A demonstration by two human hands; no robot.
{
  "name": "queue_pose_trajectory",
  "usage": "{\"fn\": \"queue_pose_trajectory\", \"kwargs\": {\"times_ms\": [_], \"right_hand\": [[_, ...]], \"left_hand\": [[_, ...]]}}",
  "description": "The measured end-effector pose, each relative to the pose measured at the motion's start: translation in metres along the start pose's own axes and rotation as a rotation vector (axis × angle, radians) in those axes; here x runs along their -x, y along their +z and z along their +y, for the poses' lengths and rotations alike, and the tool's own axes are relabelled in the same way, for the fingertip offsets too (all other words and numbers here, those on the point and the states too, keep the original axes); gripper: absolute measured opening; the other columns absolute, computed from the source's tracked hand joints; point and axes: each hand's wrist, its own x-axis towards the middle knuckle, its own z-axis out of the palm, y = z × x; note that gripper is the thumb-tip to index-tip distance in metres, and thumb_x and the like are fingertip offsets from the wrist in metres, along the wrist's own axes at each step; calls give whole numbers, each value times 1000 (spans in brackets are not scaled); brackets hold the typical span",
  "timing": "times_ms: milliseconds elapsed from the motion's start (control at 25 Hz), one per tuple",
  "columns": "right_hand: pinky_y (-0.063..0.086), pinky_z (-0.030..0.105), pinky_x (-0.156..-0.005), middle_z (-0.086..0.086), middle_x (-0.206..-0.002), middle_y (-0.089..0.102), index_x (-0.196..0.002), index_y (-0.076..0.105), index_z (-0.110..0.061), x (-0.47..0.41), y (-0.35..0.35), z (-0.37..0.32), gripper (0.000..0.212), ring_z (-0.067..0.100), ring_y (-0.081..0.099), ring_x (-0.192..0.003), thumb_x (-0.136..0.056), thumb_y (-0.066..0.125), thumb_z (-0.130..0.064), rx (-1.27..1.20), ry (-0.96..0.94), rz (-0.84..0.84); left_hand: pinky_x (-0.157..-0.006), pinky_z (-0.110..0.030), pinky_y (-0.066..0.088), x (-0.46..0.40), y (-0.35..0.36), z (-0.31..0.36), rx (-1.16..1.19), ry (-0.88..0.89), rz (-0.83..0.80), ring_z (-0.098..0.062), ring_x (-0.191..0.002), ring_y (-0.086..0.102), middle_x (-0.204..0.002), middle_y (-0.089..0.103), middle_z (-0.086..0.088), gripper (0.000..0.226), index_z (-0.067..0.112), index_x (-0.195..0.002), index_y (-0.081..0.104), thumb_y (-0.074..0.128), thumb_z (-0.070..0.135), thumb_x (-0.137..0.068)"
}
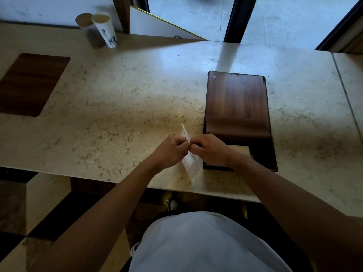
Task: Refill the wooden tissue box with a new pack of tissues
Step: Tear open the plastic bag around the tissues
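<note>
A dark wooden tissue box (236, 99) lies on the marble table, right of centre, with its near end open. A pale beige stack of tissues (240, 150) shows inside that opening. Just left of the box, both hands pinch a thin clear plastic wrapper (189, 161) with a red line, held upright on edge above the table. My left hand (170, 151) grips its left side and my right hand (211, 149) grips its right side, knuckles nearly touching. The wrapper looks flat; I cannot tell whether anything is in it.
A brown rectangular mat (29, 84) lies at the table's left. A white cylindrical cup with a dark drawing (105, 29) stands at the far left by the wall, next to its reflection. The table's front edge (117, 180) runs below my forearms. Glass panels with dark frames are beyond.
</note>
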Motion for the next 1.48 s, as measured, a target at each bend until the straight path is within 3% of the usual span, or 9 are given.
{"fn": "queue_pose_trajectory", "kwargs": {"times_ms": [160, 280, 440, 640, 760, 920, 1120, 1280, 1480], "right_hand": [[30, 23, -44, -3, -52, 47, -61, 58, -11, 1, -6, 7, 33, 9, 35, -44, -92, 60, -24, 53, 62, 167], [36, 29, -46, 2, -53, 54, -60, 59, -11, 6, -25, 17, 36, 13, 40, -45, -90, 63, -30, 230, 158, 281], [45, 34, -44, 4, -54, 62, -61, 62, -10, 6, -28, 15, 38, 15, 46, -43, -89, 59, -35, 405, 205, 282], [31, 22, -43, -4, -44, 46, -52, 56, -14, 4, -33, 18, 48, 11, 36, -37, -90, 60, -42, 381, 290, 301], [30, 24, -44, -5, -48, 46, -53, 51, -17, 6, -29, 13, 43, 10, 36, -41, -88, 66, -37, 374, 223, 347], [43, 19, -58, -2, -83, 55, -78, 58, -17, 5, -19, -11, 17, 8, 47, -66, -88, 70, -22, 287, -59, 541], [57, 35, -67, 7, -84, 70, -87, 71, -7, -3, -11, -25, 24, 18, 63, -68, -100, 54, -17, 447, 9, 246], [56, 38, -88, 16, -120, 67, -121, 65, -5, -11, -9, -21, 25, 27, 66, -101, -99, 54, -10, 484, 207, 92], [56, 37, -91, 12, -121, 71, -134, 60, -16, -8, -15, -15, 41, 28, 67, -106, -94, 64, -11, 358, 187, 70]], "left_hand": [[-46, -24, 26, -6, -5, -3, -258, -35, 113, -5, -42, 29, -48, 39, 7, 39, 20, -52, 44, 58, 20, -87], [-44, -23, 24, -9, -25, -10, -481, -80, 180, -9, -41, 29, -47, 40, 6, 39, 17, -51, 49, 64, 28, -85], [-43, -23, 22, -14, -32, -12, -538, -91, 195, -10, -39, 27, -43, 37, 6, 40, 10, -51, 54, 65, 30, -84], [-37, -21, 20, -16, -26, -12, -442, -134, 221, -7, -33, 23, -38, 34, 10, 40, 14, -47, 48, 58, 28, -83], [-41, -21, 22, -16, -20, -7, -391, -126, 210, -12, -40, 29, -47, 41, 2, 37, 13, -51, 52, 57, 29, -84], [-46, -21, 27, -16, -12, 3, -307, -87, 155, -10, -41, 35, -52, 50, 0, 38, 7, -59, 61, 56, 30, -89], [-58, -31, 39, -16, 0, 8, -250, -59, 154, -13, -49, 46, -55, 57, 0, 41, -3, -68, 66, 55, 26, -96], [-60, -30, 46, -14, 5, 9, -238, -32, 131, -8, -50, 54, -55, 61, 7, 36, 17, -61, 64, 56, 25, -95], [-62, -32, 49, -9, 6, 3, -155, 24, 57, -9, -56, 59, -60, 65, 7, 38, 23, -70, 67, 55, 54, -89]]}}
